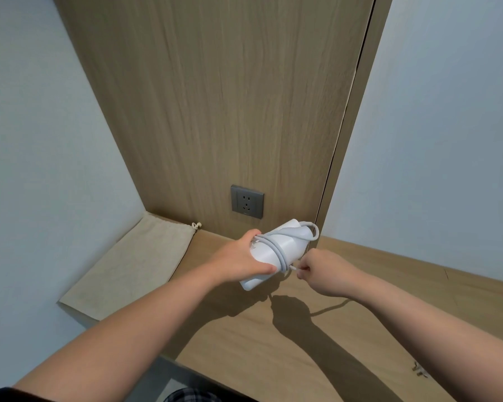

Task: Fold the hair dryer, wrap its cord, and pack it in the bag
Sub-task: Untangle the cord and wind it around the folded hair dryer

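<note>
Left hand [246, 258] curled round the folded white hair dryer [294, 242], holding it above the desk [317, 358]. The right hand [317, 271] pinched the free end of the cord [279, 253], which looped over the body. The smooth plastic shell looked light, rigid and rather slippery, so it was best gripped across the barrel. The cord seemed springy and likely to uncoil if let go. The cloth bag [128, 265] lay flat, well apart to the left.

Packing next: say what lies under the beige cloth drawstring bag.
The light wooden shelf lies beneath the beige cloth drawstring bag; the covered patch is hidden.
</note>
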`<state>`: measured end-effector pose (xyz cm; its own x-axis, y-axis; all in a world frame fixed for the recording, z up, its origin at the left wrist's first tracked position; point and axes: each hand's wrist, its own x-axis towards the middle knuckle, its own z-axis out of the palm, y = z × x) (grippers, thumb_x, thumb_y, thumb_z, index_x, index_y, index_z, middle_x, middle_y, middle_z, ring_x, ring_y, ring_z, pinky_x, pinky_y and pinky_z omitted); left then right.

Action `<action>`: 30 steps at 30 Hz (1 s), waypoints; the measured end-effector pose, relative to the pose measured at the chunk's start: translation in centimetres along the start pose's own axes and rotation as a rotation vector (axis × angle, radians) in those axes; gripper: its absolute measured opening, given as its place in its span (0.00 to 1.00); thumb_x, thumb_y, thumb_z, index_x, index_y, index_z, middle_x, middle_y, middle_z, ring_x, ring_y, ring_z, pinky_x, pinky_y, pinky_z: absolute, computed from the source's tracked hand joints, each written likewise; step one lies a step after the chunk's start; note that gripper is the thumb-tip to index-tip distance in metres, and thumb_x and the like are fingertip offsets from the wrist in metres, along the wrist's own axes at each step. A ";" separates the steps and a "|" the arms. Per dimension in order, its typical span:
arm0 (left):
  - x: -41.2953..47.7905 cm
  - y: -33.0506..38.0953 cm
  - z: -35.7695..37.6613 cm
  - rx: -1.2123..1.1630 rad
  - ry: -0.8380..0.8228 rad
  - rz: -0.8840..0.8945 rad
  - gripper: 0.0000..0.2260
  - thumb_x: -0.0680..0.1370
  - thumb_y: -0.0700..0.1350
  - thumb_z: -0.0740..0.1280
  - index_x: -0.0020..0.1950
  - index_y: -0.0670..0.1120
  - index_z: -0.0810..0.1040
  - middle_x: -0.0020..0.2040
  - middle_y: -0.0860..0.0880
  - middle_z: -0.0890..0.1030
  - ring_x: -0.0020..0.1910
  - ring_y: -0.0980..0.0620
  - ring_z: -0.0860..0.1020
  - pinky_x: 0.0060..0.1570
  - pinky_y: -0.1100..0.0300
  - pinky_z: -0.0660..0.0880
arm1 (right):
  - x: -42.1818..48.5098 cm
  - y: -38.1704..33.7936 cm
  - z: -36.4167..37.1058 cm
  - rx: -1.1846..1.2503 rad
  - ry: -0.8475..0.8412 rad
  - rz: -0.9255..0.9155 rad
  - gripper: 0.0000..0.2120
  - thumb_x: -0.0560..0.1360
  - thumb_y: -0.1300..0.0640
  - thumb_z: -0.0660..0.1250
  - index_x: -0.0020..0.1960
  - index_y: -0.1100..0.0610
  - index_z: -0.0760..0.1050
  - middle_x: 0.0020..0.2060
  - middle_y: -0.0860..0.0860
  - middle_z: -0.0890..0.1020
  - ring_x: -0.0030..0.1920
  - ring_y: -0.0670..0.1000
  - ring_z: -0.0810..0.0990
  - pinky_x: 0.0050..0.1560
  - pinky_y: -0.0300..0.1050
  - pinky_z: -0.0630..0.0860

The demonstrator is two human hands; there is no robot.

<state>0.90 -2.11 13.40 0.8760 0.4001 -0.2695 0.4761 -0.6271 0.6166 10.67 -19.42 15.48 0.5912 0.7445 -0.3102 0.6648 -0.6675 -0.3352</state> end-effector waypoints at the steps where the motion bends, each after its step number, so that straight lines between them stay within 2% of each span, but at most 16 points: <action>1: 0.0 0.2 0.1 0.057 0.020 0.000 0.36 0.67 0.60 0.71 0.71 0.60 0.58 0.55 0.53 0.75 0.49 0.49 0.77 0.43 0.57 0.75 | -0.2 -0.1 -0.1 -0.025 -0.008 -0.004 0.18 0.76 0.57 0.59 0.29 0.58 0.63 0.27 0.52 0.66 0.29 0.52 0.64 0.31 0.45 0.60; 5: 0.0 0.6 0.5 0.381 0.135 0.044 0.39 0.66 0.63 0.68 0.73 0.59 0.55 0.51 0.51 0.78 0.49 0.47 0.78 0.42 0.57 0.74 | -1.1 -0.7 -0.8 -0.074 -0.059 -0.046 0.19 0.76 0.57 0.61 0.27 0.56 0.60 0.25 0.51 0.64 0.29 0.52 0.63 0.29 0.44 0.60; 7: -0.1 0.7 0.7 0.531 0.182 0.106 0.39 0.68 0.63 0.67 0.75 0.57 0.53 0.54 0.49 0.80 0.51 0.45 0.79 0.41 0.58 0.70 | -1.4 -1.0 -1.2 -0.101 -0.079 -0.078 0.16 0.74 0.57 0.62 0.29 0.59 0.66 0.26 0.52 0.66 0.30 0.53 0.65 0.30 0.44 0.61; 9: -0.3 0.7 1.0 0.658 0.212 0.182 0.40 0.69 0.62 0.66 0.77 0.56 0.51 0.55 0.47 0.80 0.52 0.43 0.79 0.42 0.57 0.68 | -1.5 -1.2 -1.6 -0.139 -0.084 -0.119 0.11 0.73 0.58 0.63 0.36 0.64 0.75 0.29 0.54 0.71 0.32 0.54 0.67 0.31 0.45 0.63; 11: -0.5 0.6 1.3 0.763 0.230 0.265 0.41 0.70 0.62 0.65 0.77 0.54 0.51 0.53 0.46 0.81 0.51 0.43 0.79 0.44 0.55 0.69 | -1.7 -1.2 -2.2 -0.163 -0.094 -0.168 0.10 0.73 0.57 0.64 0.41 0.63 0.78 0.32 0.56 0.75 0.33 0.54 0.69 0.32 0.45 0.64; 13: -0.6 0.5 1.5 0.832 0.241 0.356 0.40 0.71 0.60 0.65 0.78 0.53 0.51 0.51 0.46 0.81 0.49 0.43 0.79 0.45 0.55 0.69 | -1.9 -1.1 -3.0 -0.176 -0.106 -0.217 0.10 0.74 0.54 0.66 0.41 0.60 0.80 0.34 0.55 0.79 0.34 0.52 0.72 0.31 0.43 0.65; 16: -0.7 0.3 1.4 0.894 0.244 0.477 0.39 0.71 0.59 0.65 0.78 0.51 0.52 0.49 0.46 0.81 0.48 0.43 0.78 0.43 0.55 0.64 | -1.7 -0.9 -4.1 -0.179 -0.083 -0.253 0.09 0.72 0.52 0.69 0.39 0.58 0.80 0.34 0.54 0.80 0.34 0.51 0.73 0.32 0.42 0.66; 18: -0.9 0.2 1.4 0.921 0.248 0.542 0.39 0.71 0.59 0.65 0.77 0.51 0.52 0.48 0.45 0.80 0.47 0.43 0.78 0.42 0.55 0.61 | -1.3 -0.8 -4.7 -0.182 -0.018 -0.235 0.12 0.69 0.49 0.72 0.35 0.57 0.78 0.29 0.51 0.76 0.32 0.51 0.71 0.31 0.43 0.65; 20: -1.0 0.1 1.5 0.922 0.249 0.591 0.38 0.70 0.59 0.65 0.76 0.51 0.53 0.48 0.45 0.79 0.47 0.42 0.77 0.42 0.55 0.61 | -0.8 -0.6 -4.8 -0.205 0.083 -0.218 0.17 0.66 0.45 0.74 0.31 0.56 0.73 0.25 0.49 0.71 0.31 0.51 0.68 0.30 0.44 0.64; 22: -1.0 0.0 1.4 0.902 0.234 0.624 0.38 0.70 0.59 0.66 0.76 0.51 0.54 0.47 0.45 0.79 0.45 0.42 0.77 0.43 0.55 0.62 | -0.2 -0.2 -4.8 -0.175 0.142 -0.214 0.19 0.65 0.43 0.75 0.31 0.56 0.72 0.26 0.49 0.71 0.31 0.51 0.68 0.30 0.44 0.63; 26: -1.2 -0.5 1.0 0.889 0.177 0.678 0.39 0.63 0.59 0.69 0.71 0.50 0.60 0.37 0.48 0.79 0.34 0.44 0.77 0.37 0.57 0.68 | 0.3 1.1 -4.7 0.060 0.086 -0.239 0.08 0.69 0.53 0.74 0.34 0.54 0.78 0.30 0.49 0.78 0.35 0.48 0.75 0.36 0.40 0.71; 30: -1.5 -0.7 0.8 0.859 0.158 0.695 0.39 0.63 0.60 0.69 0.71 0.50 0.62 0.34 0.48 0.77 0.32 0.45 0.76 0.36 0.58 0.71 | 1.0 2.0 -4.6 0.142 0.111 -0.255 0.03 0.73 0.60 0.70 0.40 0.55 0.81 0.36 0.48 0.82 0.40 0.47 0.79 0.40 0.34 0.73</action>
<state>-0.67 -2.77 12.78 0.9820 -0.1755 0.0700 -0.1649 -0.9768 -0.1364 14.71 -19.95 18.54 0.4647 0.8794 -0.1037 0.7323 -0.4475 -0.5133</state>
